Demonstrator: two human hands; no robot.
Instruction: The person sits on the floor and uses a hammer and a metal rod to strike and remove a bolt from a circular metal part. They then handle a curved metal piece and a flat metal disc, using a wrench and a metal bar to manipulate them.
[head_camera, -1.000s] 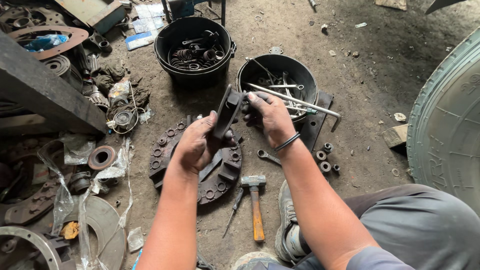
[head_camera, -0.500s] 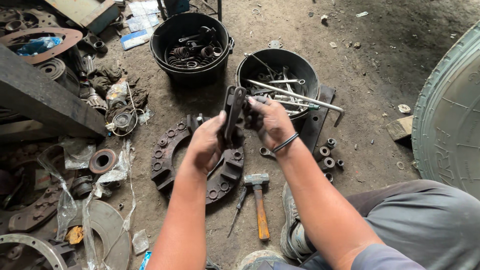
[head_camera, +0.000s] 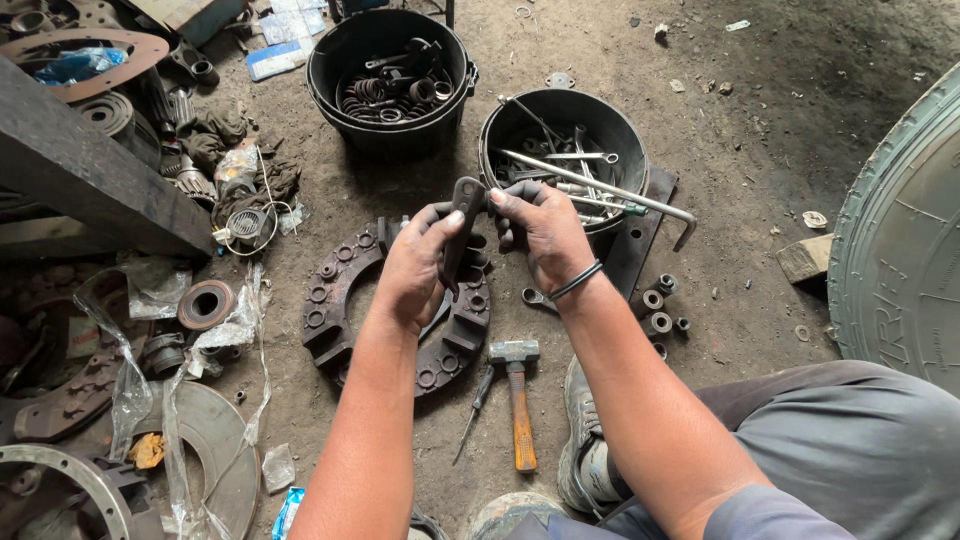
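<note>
Both hands are holding a dark metal lever (head_camera: 462, 232) upright above the round clutch plate (head_camera: 400, 310) lying on the dirt floor. The left hand (head_camera: 418, 268) is wrapping closed around the lever's lower half, while the right hand (head_camera: 540, 235) is pinching its upper end with closed fingers. Compared with a moment ago, the lever is standing straighter and the hands are sitting closer together, just in front of the bucket of tools (head_camera: 562, 150). A hammer (head_camera: 518, 400) is lying beside the plate.
</note>
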